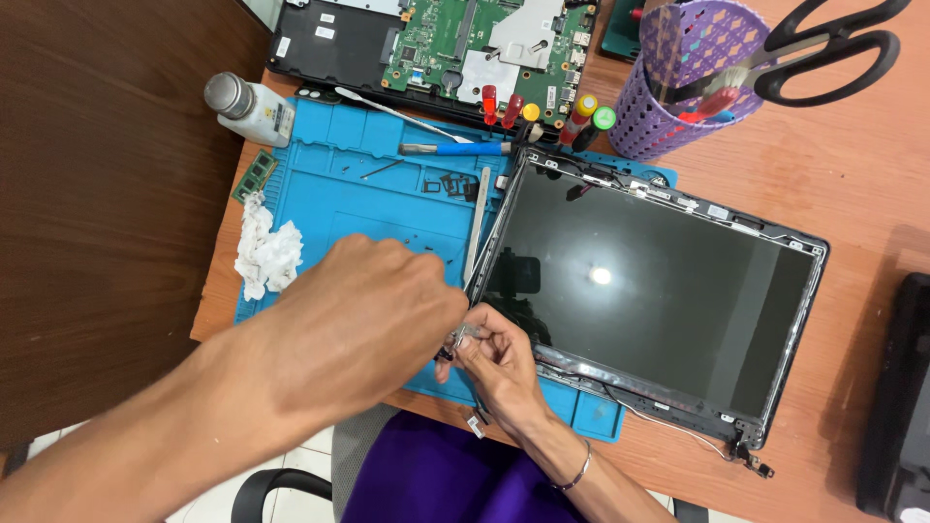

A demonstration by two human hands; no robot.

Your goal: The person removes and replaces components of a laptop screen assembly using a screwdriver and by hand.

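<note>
Blue mat's (387, 194) near edge: both hands, left hand (373, 305) and right hand (499, 363), pinching a hinge bracket (463, 337) (screen (639, 291) alongside).

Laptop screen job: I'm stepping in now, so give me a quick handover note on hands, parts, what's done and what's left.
Left hand and right hand meet at the screen panel's lower-left corner, pinching a small hinge part.
Screen lies bezel-less, half on the blue mat; metal strip beside it.
Opened laptop base sits at the desk's far edge, screwdrivers in front.
Done: bezel off, base opened.
Left: that corner part, apparently.
</note>
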